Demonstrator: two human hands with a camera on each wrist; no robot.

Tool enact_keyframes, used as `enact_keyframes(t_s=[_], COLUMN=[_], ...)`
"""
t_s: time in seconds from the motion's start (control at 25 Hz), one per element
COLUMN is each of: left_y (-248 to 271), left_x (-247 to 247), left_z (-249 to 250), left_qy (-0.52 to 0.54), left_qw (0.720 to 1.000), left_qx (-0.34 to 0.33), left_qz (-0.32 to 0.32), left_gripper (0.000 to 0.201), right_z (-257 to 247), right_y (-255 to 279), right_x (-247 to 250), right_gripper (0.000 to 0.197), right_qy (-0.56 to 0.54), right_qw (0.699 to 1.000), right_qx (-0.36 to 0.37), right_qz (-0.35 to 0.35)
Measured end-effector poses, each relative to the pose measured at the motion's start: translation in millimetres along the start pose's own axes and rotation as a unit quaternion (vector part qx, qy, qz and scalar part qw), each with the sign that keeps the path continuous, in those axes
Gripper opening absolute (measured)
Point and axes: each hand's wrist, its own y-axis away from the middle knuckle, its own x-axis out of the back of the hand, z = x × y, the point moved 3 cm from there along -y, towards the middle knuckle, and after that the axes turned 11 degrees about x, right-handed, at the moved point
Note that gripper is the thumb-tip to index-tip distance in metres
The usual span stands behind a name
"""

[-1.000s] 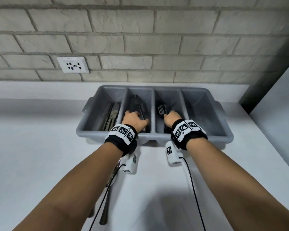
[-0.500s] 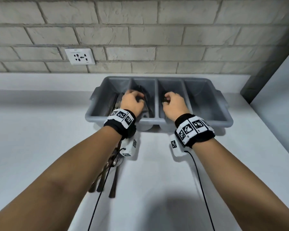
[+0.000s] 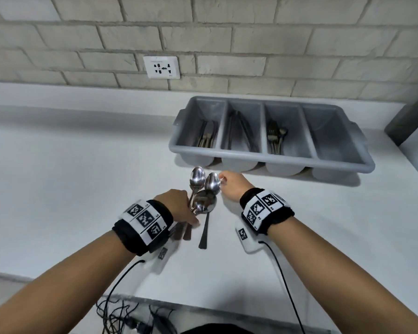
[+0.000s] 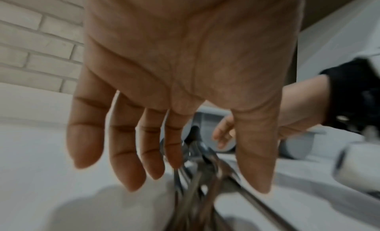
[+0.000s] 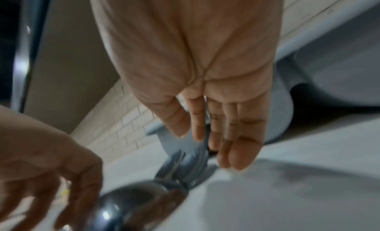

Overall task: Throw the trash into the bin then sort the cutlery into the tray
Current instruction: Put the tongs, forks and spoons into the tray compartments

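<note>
Several steel spoons (image 3: 204, 203) lie in a loose pile on the white counter, bowls toward the grey four-compartment tray (image 3: 270, 160). My left hand (image 3: 176, 203) hovers over their handles with fingers straight; in the left wrist view the left hand (image 4: 164, 71) is spread above the spoons (image 4: 197, 169). My right hand (image 3: 229, 184) reaches the bowl of the right-hand spoon (image 3: 212, 183), fingers straight in the right wrist view (image 5: 205, 71), tips at a spoon bowl (image 5: 180, 166). The tray holds knives (image 3: 206, 138), dark long utensils (image 3: 241, 133) and forks (image 3: 275, 138).
The tray's rightmost compartment (image 3: 328, 141) shows no cutlery. A wall socket (image 3: 161, 67) sits on the brick wall behind. A dark post (image 3: 408, 121) stands at the far right. Black cables (image 3: 121, 317) hang below the counter's front edge.
Both hands have come back out of the tray and down to the spoons on the counter. The head view has swung left, so the tray now sits at the upper right.
</note>
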Motion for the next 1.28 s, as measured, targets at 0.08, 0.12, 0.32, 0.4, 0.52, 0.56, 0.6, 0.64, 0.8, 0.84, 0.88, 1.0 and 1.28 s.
enact_keyframes(t_s=[0.08,0.12,0.32,0.4,0.52,0.56,0.6,0.64,0.8,0.84,0.88,1.0,1.28], left_y=[-8.7,-12.7,-21.6,-21.1,-25.1,-26.9,-28.0,-29.5,-36.1,-37.2,-36.3,-34.8,-32.7], left_x=[-17.2,-21.4,-26.1,-23.7,-12.6,-9.2,-6.4,-6.1,-13.1,-13.5,-12.7,-10.8,-18.8], left_z=[-2.8,-2.3,-8.2,-12.9,-19.7,-19.3,-16.7,-12.8,6.4,10.8,14.6,21.1,18.5], left_qy=[0.006,0.024,0.100,0.095,0.158,0.178,0.187,0.188,0.179,0.163,0.154,0.135,0.208], left_qw=[1.000,1.000,0.994,0.993,0.982,0.978,0.976,0.977,0.982,0.985,0.986,0.990,0.976], left_qx=[-0.002,-0.003,0.000,-0.007,-0.008,-0.002,0.004,0.012,0.024,0.022,0.022,0.004,-0.049], left_qz=[0.006,0.016,0.045,0.063,0.101,0.111,0.115,0.102,0.053,0.057,0.057,0.046,0.032], left_gripper=[0.035,0.029,0.019,0.025,0.027,0.029,0.032,0.037,0.032,0.024,0.017,0.024,0.017], right_z=[-1.2,-3.3,-9.8,-3.1,4.9,7.3,9.1,11.1,17.4,18.1,19.3,18.3,7.9], right_y=[-11.2,-15.6,-26.2,-23.0,-14.9,-13.0,-11.2,-9.7,-7.3,-7.5,-8.4,-8.8,-2.6], right_x=[-11.5,-13.9,-13.7,-8.4,0.8,2.9,5.0,5.8,4.2,3.3,1.8,-3.0,-3.3], right_gripper=[0.046,0.052,0.033,0.028,0.030,0.032,0.033,0.034,0.031,0.029,0.028,0.023,0.029], right_qy=[0.002,0.005,0.021,0.013,0.009,0.001,-0.001,-0.004,-0.032,-0.039,-0.047,-0.076,-0.093], right_qw=[1.000,1.000,0.998,0.994,0.989,0.989,0.988,0.988,0.987,0.988,0.989,0.991,0.991], right_qx=[-0.004,-0.003,-0.039,-0.074,-0.093,-0.092,-0.091,-0.091,-0.077,-0.070,-0.065,-0.069,-0.016], right_qz=[0.002,-0.003,0.048,0.083,0.111,0.118,0.122,0.125,0.135,0.129,0.121,0.091,0.093])
